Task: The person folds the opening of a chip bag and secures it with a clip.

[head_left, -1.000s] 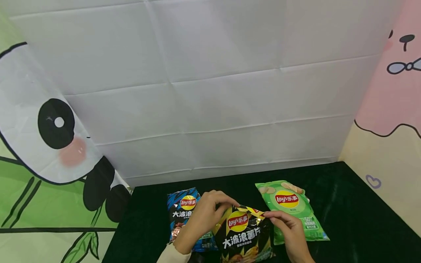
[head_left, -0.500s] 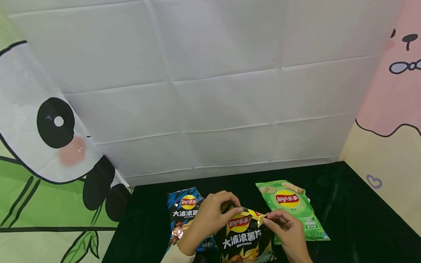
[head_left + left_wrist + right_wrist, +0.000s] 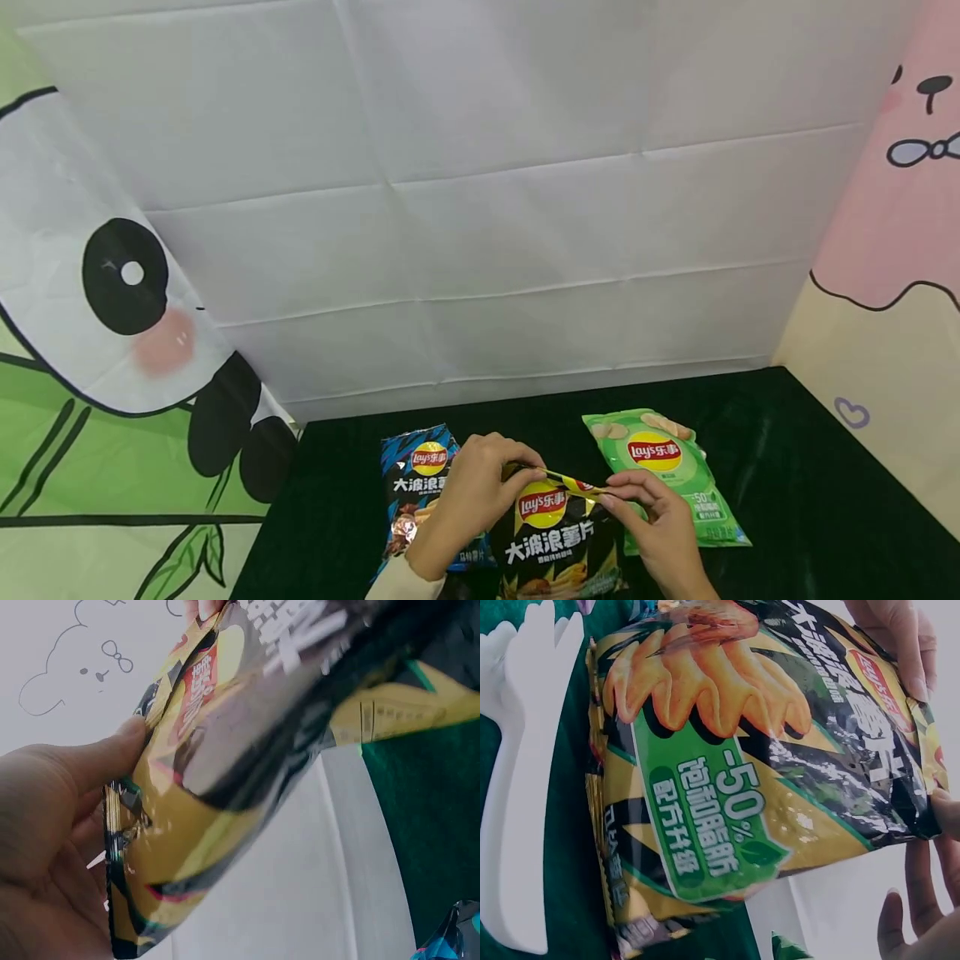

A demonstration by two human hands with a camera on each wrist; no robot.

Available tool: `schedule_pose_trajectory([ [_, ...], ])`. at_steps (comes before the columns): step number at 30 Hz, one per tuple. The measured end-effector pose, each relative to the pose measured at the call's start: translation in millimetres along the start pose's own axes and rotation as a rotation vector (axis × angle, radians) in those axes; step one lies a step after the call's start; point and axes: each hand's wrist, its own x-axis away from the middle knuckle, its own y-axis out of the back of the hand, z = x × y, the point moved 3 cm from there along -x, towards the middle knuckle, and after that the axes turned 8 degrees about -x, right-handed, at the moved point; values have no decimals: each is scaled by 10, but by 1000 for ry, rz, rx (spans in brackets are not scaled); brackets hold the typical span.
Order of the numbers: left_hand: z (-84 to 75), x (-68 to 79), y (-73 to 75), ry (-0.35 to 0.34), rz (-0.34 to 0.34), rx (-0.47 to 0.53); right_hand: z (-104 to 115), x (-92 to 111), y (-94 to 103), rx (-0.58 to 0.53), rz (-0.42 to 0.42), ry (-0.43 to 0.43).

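Black-and-yellow glossy plastic Lay's chip bag [image 3: 558, 546] sits between my left fingers [image 3: 525, 454] and right fingers [image 3: 637, 481], its logo side facing me. My left thumb and fingers are closed in a pinch on its top edge; my right ones are drawn together on its top right corner. Whether its base touches the desk [image 3: 780, 500], covered in dark green cloth, I cannot tell. Beyond the bag's lower end, away from my right fingers, shows a long white object with a pronged end [image 3: 525, 787]. Partly behind my right fingers lies a light-green plastic Lay's bag [image 3: 671, 462]; left of my left fingers, a blue-and-black shiny Lay's bag [image 3: 416, 483]. Well beyond both hangs a creased white sheet [image 3: 480, 233].
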Motion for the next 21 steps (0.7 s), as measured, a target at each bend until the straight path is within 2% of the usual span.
schedule_pose_trajectory([
  [2, -15, -6, -15, -21, -23, -30, 9, -4, 15, 24, 15, 12],
  [4, -48, -29, -55, -46, -16, -44, 20, -1, 55, 52, 6, 19],
  [7, -107, -80, -143, -93, 18, -46, 30, 16, 142, 110, -41, 46],
  [11, -117, -96, -219, -89, 67, -34, 30, 85, 199, 202, -106, 124],
  [13, -86, -70, -225, -69, 84, -38, 36, 142, 196, 229, -143, 190],
  [16, -33, -37, -202, -45, 82, -48, 79, 240, 175, 249, -158, 358],
  [19, -4, -17, -179, -41, 69, -58, 123, 370, 137, 299, -107, 543],
  [21, 9, -1, -175, -41, 78, -60, 120, 474, 95, 367, -64, 582],
])
